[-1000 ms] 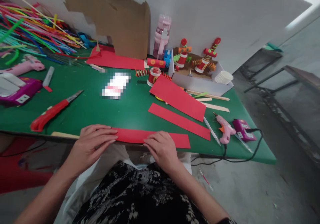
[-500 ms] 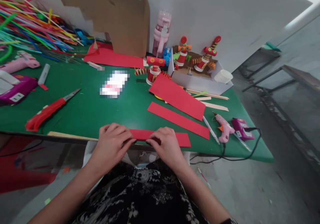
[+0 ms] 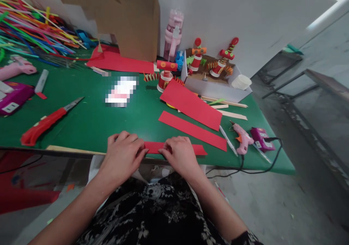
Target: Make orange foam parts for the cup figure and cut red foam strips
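A narrow red paper strip (image 3: 153, 147) lies along the table's front edge, gripped in both hands. My left hand (image 3: 124, 152) pinches its left part, thumb toward me, and hides that end. My right hand (image 3: 178, 153) is closed on the strip further right, and the right end (image 3: 199, 150) sticks out past the fingers. Beyond my right hand lies a flat red strip (image 3: 192, 131), with a wider red sheet (image 3: 192, 105) behind it. The strip's near edge at the thumbs is partly covered by my fingers.
On the left lie a red-handled utility knife (image 3: 49, 123) and a marker (image 3: 41, 81). A pink glue gun (image 3: 241, 138) with a black cord is at the right. Paper-cup figures stand by a white box (image 3: 218, 88); a pink bottle (image 3: 173, 35) is behind. Colourful pipe cleaners (image 3: 35, 26) fill the back left.
The strip's right end looks narrower and tilted up compared with before, when it lay flat and wider. Both hands stay on the strip. The view has shifted slightly.
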A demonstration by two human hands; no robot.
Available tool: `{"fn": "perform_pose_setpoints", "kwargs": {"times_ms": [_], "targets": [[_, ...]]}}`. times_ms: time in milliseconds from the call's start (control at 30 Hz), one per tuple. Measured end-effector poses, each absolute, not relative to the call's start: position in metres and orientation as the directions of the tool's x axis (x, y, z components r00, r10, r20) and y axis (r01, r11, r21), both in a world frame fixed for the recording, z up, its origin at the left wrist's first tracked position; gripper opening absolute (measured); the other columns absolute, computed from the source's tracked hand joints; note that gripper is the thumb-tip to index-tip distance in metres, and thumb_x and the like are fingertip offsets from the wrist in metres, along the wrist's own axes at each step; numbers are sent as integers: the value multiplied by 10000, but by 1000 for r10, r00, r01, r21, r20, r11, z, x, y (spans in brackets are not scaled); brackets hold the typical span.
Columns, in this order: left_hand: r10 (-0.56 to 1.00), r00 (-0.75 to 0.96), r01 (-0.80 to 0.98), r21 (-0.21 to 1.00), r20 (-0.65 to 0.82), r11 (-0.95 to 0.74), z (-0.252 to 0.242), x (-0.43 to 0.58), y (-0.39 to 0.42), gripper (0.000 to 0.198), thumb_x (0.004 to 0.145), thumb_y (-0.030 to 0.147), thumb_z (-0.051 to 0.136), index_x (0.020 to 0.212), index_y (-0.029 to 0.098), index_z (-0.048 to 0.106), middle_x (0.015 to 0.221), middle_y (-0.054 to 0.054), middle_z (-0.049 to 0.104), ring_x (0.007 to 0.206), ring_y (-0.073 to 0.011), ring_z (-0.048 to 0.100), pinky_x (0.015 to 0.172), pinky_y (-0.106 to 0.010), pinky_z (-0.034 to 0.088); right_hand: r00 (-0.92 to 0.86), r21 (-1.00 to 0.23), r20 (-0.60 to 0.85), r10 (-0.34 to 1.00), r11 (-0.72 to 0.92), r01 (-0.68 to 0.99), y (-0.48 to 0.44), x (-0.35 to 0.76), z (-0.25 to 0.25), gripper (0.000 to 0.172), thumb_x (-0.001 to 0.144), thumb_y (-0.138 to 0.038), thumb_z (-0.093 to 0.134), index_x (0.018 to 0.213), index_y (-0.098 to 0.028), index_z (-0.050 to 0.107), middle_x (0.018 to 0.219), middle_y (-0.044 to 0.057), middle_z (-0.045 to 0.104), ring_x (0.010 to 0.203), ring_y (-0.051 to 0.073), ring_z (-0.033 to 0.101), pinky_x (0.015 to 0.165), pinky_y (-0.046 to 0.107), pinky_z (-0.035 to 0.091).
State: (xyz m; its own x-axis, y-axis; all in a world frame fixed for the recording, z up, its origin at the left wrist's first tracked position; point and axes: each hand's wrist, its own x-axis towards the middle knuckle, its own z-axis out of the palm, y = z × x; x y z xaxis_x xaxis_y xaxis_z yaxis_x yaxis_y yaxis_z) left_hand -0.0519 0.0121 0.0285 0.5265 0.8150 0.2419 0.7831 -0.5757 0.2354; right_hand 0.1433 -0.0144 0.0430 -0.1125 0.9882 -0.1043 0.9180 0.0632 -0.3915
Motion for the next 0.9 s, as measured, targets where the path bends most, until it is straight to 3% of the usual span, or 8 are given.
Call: {"fn": "perform_pose_setpoints", "kwargs": {"times_ms": [267,567,900], "targets": [[801,556,790,160,221,-592,28,-50,12,179,896,291,547,748,224,620,756,-54,630,849,-282,527,773,-442,340,-113,-336,-160,981,53,940,-11,142,47,237,894,-381,717,751,-202,659,771,21,711,827,199,622,778,329,333],[821,525,778,266,224,-570,28,-50,14,219,902,284,527,703,227,599,717,-48,645,823,-271,536,761,-431,336,-124,-297,-124,984,83,951,-10,142,46,281,930,-413,663,744,-203,663,742,34,712,790,202,631,762,336,340],[818,541,798,188,193,-572,32,-48,14,195,911,283,544,743,220,620,725,-65,646,835,-302,556,792,-478,371,-125,-257,-198,972,72,964,-7,139,54,323,968,-442,592,791,-187,684,804,69,737,839,227,650,772,351,345]]}}
